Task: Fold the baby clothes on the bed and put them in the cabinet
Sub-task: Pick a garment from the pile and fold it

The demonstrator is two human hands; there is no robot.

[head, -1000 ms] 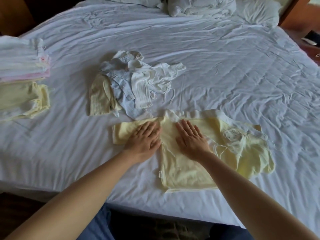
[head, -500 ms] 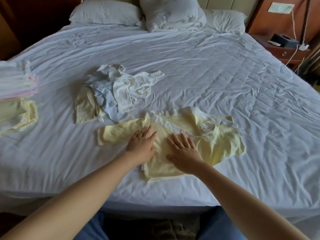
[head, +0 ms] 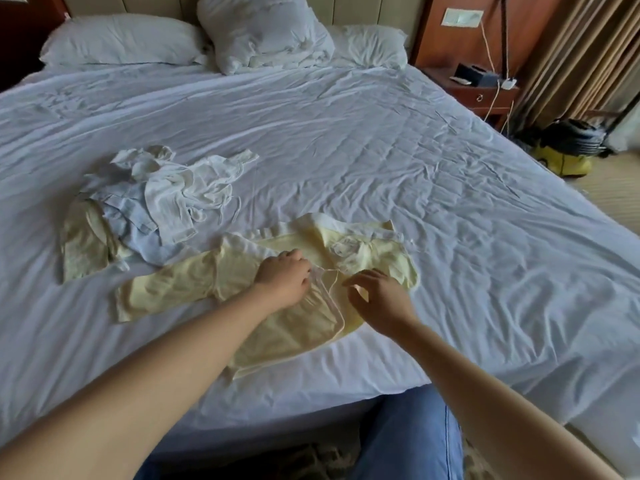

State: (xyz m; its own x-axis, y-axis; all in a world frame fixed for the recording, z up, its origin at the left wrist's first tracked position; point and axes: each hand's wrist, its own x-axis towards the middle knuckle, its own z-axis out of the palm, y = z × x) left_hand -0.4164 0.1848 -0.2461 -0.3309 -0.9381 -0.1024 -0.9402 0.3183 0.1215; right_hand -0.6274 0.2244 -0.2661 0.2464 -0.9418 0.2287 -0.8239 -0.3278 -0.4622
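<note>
White sheet [head: 415, 168] under everything. My left hand [head: 282, 278] curls on the shirt [head: 287, 329], pinching its front edge by the tie [head: 329, 271]. My right hand [head: 379, 301] hovers bent-fingered just beside; I cannot tell its grip. Shirt lies flat near me, pile [head: 156, 199] beyond. Limp, light cotton, I judge: hold hems, not ties.

There is one view only, from a camera on the person's head at the near edge of the bed [head: 346, 133]. It looks forward and down, close over the near sheet, toward the pillows [head: 121, 39] at the far end
</note>
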